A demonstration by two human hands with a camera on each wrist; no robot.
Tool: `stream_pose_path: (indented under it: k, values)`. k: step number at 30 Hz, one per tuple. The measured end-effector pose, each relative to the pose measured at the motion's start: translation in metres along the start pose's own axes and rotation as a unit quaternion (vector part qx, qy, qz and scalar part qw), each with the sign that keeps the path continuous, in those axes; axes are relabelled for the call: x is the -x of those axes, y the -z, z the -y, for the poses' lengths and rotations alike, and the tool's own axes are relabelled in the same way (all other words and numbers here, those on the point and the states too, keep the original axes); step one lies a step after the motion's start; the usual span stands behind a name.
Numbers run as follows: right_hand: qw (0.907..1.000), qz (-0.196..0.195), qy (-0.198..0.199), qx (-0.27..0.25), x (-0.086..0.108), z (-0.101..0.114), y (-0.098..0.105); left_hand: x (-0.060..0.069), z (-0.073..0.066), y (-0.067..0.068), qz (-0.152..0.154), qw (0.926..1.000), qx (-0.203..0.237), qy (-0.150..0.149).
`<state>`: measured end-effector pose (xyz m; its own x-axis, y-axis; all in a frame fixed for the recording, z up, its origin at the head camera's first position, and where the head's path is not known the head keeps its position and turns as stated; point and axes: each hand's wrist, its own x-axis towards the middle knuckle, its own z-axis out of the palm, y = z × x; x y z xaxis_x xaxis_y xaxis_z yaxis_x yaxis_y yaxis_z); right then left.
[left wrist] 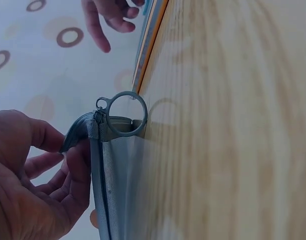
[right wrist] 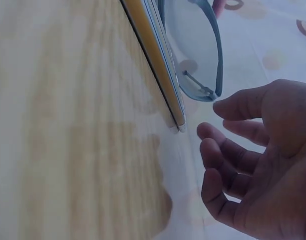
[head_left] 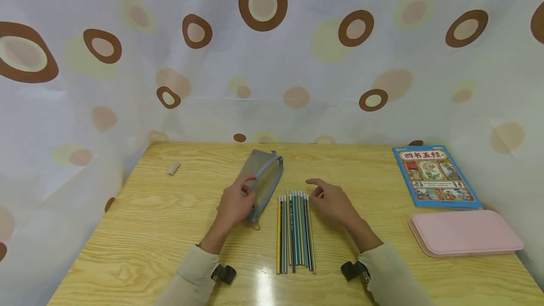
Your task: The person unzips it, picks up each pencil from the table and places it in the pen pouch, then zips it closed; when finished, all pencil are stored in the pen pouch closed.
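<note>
A grey mesh pouch (head_left: 254,164) with a zipper and a ring pull (left wrist: 127,114) lies left of centre, its opening spread. My left hand (head_left: 236,200) pinches the pouch's edge between thumb and fingers, seen closely in the left wrist view. Several pencils (head_left: 294,233) lie side by side on the table, just right of the pouch. My right hand (head_left: 333,200) is beside their upper ends, fingers loosely bent and holding nothing; in the right wrist view a gap separates its fingers (right wrist: 218,155) from the pencils (right wrist: 160,60).
A pink case (head_left: 466,233) lies at the right, below a blue-edged book (head_left: 437,176). A small tan block (head_left: 173,168) sits at the back left of the wooden table (head_left: 140,230). A patterned sheet (head_left: 263,74) hangs behind and at both sides.
</note>
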<state>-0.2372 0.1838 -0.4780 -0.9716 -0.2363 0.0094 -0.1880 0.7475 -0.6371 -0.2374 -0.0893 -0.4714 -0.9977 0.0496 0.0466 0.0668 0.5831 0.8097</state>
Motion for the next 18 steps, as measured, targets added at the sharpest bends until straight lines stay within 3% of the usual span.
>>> stream_pose_path:
  k: [18]
  values:
    - [0.9987, 0.024, -0.042, 0.017, 0.044, 0.014, -0.007, 0.002, 0.004, -0.001, 0.000, 0.9998, 0.020, -0.005]
